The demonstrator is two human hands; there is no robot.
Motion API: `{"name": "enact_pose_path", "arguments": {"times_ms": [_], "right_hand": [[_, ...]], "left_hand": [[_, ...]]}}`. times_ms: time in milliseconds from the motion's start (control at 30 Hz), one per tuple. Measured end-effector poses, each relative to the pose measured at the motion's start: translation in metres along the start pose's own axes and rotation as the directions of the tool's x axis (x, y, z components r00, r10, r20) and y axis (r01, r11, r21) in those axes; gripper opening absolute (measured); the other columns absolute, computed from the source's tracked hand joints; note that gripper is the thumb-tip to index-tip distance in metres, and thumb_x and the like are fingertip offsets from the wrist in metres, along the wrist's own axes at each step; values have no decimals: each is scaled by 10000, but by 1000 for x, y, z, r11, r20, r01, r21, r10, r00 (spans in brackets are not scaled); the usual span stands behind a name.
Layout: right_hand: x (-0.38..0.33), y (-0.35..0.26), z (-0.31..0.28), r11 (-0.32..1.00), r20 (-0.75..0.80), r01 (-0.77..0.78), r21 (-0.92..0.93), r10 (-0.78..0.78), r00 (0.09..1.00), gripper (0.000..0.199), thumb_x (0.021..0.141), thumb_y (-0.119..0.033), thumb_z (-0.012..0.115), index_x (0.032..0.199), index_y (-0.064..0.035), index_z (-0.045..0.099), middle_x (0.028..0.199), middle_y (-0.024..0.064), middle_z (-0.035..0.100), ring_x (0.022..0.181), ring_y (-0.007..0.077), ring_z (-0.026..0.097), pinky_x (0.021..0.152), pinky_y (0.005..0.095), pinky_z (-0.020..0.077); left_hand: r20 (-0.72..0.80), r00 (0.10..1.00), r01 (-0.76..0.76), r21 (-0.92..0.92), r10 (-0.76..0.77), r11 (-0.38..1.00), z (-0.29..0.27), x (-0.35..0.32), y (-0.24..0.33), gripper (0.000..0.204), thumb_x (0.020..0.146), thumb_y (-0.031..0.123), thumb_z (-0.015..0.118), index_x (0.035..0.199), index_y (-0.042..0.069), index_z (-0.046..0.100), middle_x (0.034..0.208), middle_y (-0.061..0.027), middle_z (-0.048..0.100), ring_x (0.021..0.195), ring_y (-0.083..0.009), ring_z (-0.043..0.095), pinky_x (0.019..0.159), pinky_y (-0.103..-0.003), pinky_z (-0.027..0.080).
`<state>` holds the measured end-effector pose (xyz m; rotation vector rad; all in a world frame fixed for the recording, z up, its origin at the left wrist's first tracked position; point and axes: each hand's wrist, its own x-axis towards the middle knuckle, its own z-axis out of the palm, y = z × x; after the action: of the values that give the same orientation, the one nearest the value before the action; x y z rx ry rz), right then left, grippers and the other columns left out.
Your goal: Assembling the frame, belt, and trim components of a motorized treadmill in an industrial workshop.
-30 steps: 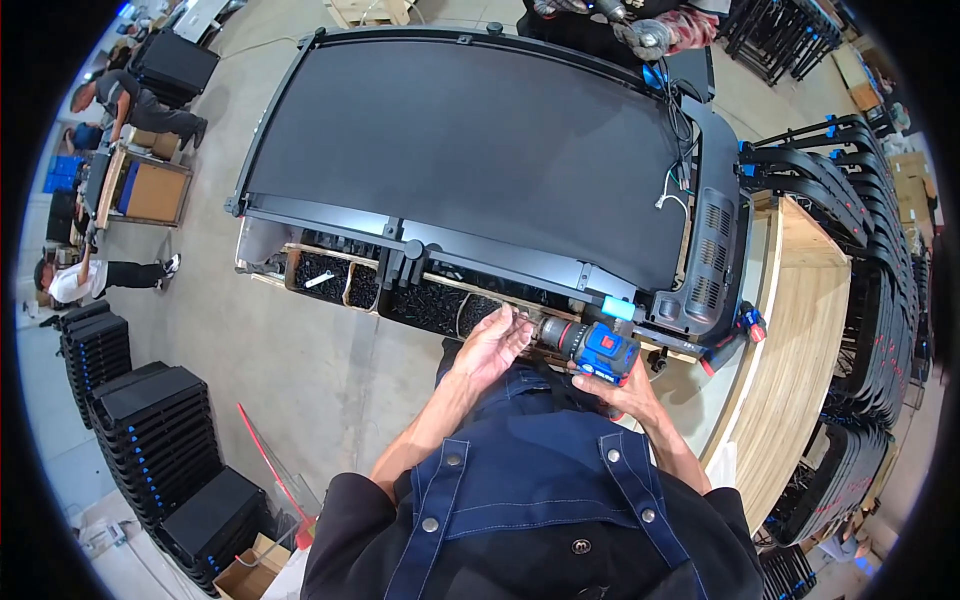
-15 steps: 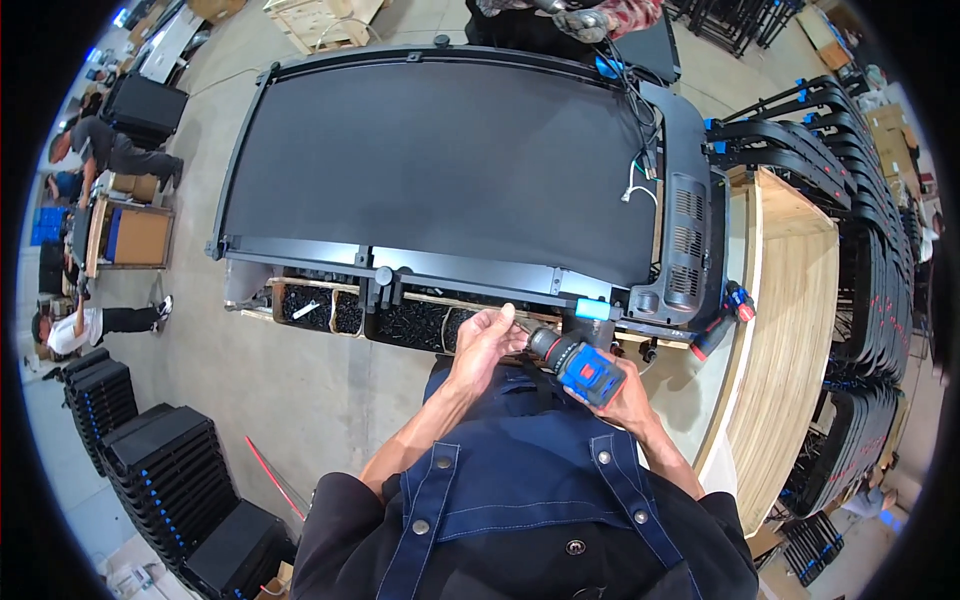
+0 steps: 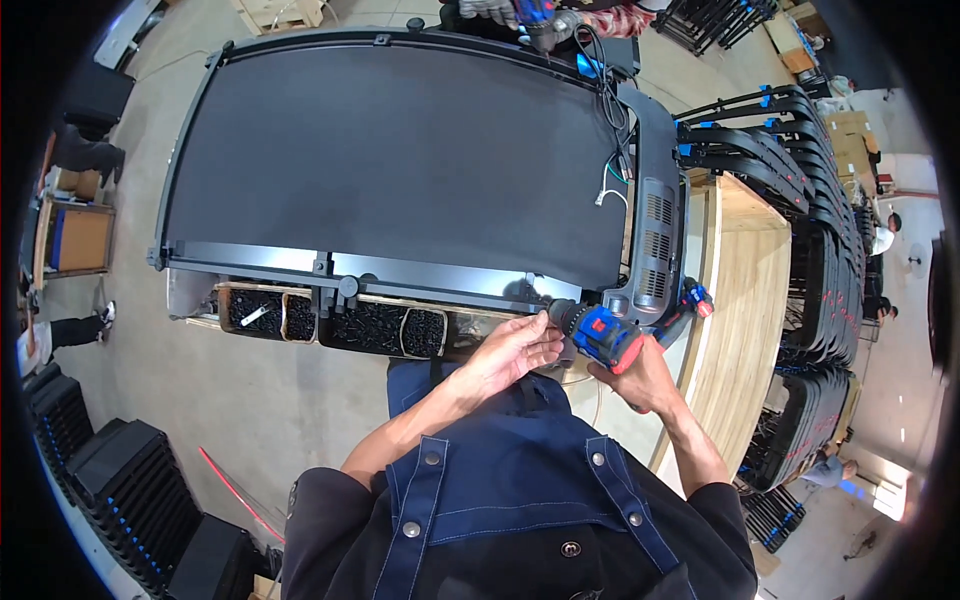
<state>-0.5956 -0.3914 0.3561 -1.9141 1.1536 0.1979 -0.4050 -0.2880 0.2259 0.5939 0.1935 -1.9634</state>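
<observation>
My right hand (image 3: 648,380) grips a blue and black cordless drill (image 3: 606,338), its chuck pointing up and left at the near side rail (image 3: 440,283) of a treadmill (image 3: 400,160). Beside the chuck is my left hand (image 3: 515,352), its thumb and fingers pinched together; whatever lies between them is hidden. The drill's tip cannot be made out against the dark rail. The treadmill has a wide black belt and a vented motor cover (image 3: 655,240) at its right end. Below the rail, to the left of my left hand, small black hardware fills several open trays (image 3: 402,335).
Across the treadmill, a co-worker's gloved hand (image 3: 487,10) is near another drill (image 3: 538,22). Loose cables (image 3: 612,110) lie by the motor cover. A further drill (image 3: 690,300) rests beyond the right end, next to a wooden crate (image 3: 745,290). Black frames (image 3: 825,250) stand stacked at right.
My view has shifted right. The drill has swung up to the treadmill's near rail, its chuck now over it. My left hand has stayed beside the chuck. The co-worker's drill has come into view.
</observation>
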Motion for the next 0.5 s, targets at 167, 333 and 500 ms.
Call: {"name": "enact_pose_path", "arguments": {"times_ms": [167,333,500], "right_hand": [[22,-18,-11,987,12,-1,-160,3,1000,319,762,-146,777,1023,1,670,810,171,710,775,345,711,732,410,553],[39,-29,-11,960,92,-8,-280,35,995,348,755,-148,773,1059,-20,663,813,190,710,795,384,700,743,435,551],[51,-56,-10,904,99,-11,-427,59,993,397,752,-115,743,1129,-48,641,829,212,709,847,417,692,770,469,558]], "left_hand": [[-44,999,-25,-141,19,990,-12,13,-2,327,1010,322,637,1073,2,661,998,-87,690,915,-187,688,828,-310,602],[7,1000,-9,-181,10,983,-26,18,0,319,1023,317,615,1081,6,656,1004,-87,676,914,-188,670,831,-320,595],[-26,999,31,-139,-35,990,-33,16,3,359,1011,339,636,1103,-7,663,999,-94,689,878,-173,684,817,-304,597]]}}
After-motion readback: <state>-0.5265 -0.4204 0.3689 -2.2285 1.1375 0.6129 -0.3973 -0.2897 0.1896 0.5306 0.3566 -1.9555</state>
